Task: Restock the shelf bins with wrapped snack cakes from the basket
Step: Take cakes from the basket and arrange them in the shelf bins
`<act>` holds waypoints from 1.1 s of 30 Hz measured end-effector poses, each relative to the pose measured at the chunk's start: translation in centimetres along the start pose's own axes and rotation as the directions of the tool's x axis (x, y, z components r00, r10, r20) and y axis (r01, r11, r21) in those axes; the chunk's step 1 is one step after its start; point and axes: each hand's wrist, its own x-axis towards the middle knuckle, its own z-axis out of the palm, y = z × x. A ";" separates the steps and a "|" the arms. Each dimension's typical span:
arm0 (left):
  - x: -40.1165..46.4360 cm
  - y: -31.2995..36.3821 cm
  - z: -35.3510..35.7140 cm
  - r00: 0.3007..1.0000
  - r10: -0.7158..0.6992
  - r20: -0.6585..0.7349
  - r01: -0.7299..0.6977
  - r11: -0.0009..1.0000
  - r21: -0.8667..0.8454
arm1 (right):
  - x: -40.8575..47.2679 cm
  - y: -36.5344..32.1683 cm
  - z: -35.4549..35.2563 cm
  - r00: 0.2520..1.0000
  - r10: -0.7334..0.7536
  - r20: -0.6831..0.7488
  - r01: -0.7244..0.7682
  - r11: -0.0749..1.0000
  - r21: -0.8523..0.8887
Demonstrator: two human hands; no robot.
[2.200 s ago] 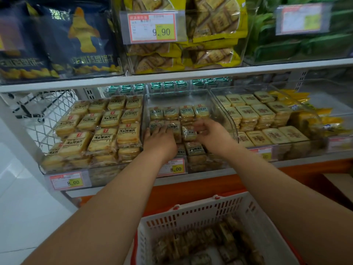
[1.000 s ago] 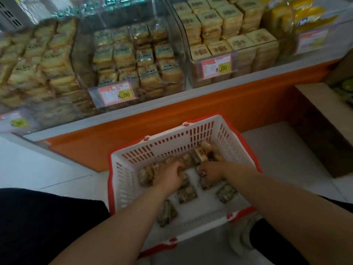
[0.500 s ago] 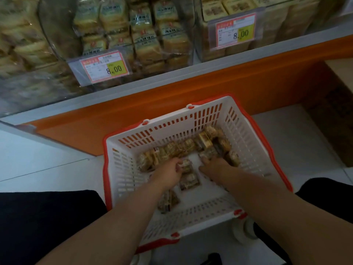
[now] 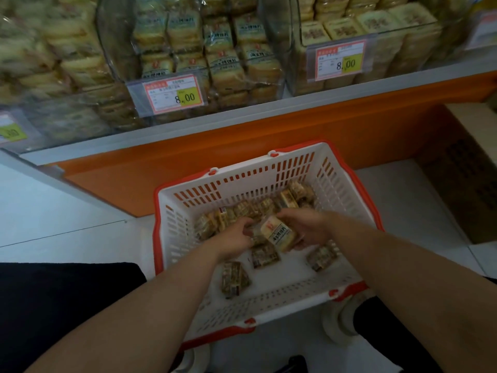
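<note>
Since half a second back, one snack cake (image 4: 278, 234) has come up off the basket floor; it now sits tilted between both hands, above the loose ones. View also shifted a bit, basket sits further right in frame.

Right hand (image 4: 309, 228): fingers curled around the cake's right side, holding it from above and beneath. Left hand (image 4: 236, 236): fingers bent, tips at the cake's left end; can't tell if they grip the cake or just touch it.

Basket (image 4: 271, 294), white with red rim, is on the floor (image 4: 67, 224) just in front of the orange shelf base (image 4: 242, 141). More wrapped cakes inside: a row along the far wall (image 4: 242, 211), three loose ones nearer, on the basket floor (image 4: 235, 278).

Shelf above: clear bins packed with wrapped cakes. Middle bin (image 4: 215, 57) carries a price tag (image 4: 174, 94) reading 8.00; right bin (image 4: 363, 30) has a second tag (image 4: 340, 60), same price. Left bin (image 4: 48, 63) is blurred.

Cardboard box (image 4: 468, 168) stands on the floor to the right of the basket. Dark trouser legs at the near edge, left and right.
</note>
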 end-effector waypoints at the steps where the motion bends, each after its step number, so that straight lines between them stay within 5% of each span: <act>1: -0.7 0.6 -0.3 1.000 0.013 0.026 -0.011 0.997 -0.075 | -0.7 -0.5 0.3 1.000 -0.026 0.017 0.025 0.999 0.023; 7: -4.5 4.7 -3.5 0.998 0.040 0.054 -0.014 0.910 -0.415 | -5.9 -5.4 3.1 0.990 -0.144 0.002 0.144 0.990 -0.010; 11: -7.6 8.1 -7.2 0.987 0.151 -0.050 -0.158 0.906 -0.392 | -12.0 -10.3 4.4 0.970 -0.241 -0.018 0.223 0.920 -0.322; 16: -12.1 13.0 -12.0 0.962 0.265 -0.061 -0.271 0.935 -0.228 | -19.7 -14.6 6.9 0.776 -0.606 -0.174 0.162 0.459 -0.874; 22: -16.3 17.0 -16.8 0.894 0.402 -0.198 -0.423 0.903 -0.080 | -22.3 -18.3 9.0 0.582 -0.811 -0.054 0.071 0.116 -0.991; 27: -17.1 18.9 -20.1 0.821 0.463 -0.335 -0.553 0.791 -0.263 | -22.3 -22.6 8.9 0.357 -0.933 -0.042 0.032 0.057 -0.998; 30: -15.3 20.5 -22.1 0.741 0.449 -0.500 -0.624 0.735 -0.264 | -21.7 -24.6 7.7 0.259 -0.958 -0.124 0.098 0.154 -0.983; 33: -12.5 20.5 -23.5 0.540 0.512 -0.668 -0.475 0.840 0.260 | -20.3 -26.9 6.6 0.248 -0.939 -0.240 0.177 0.287 -0.941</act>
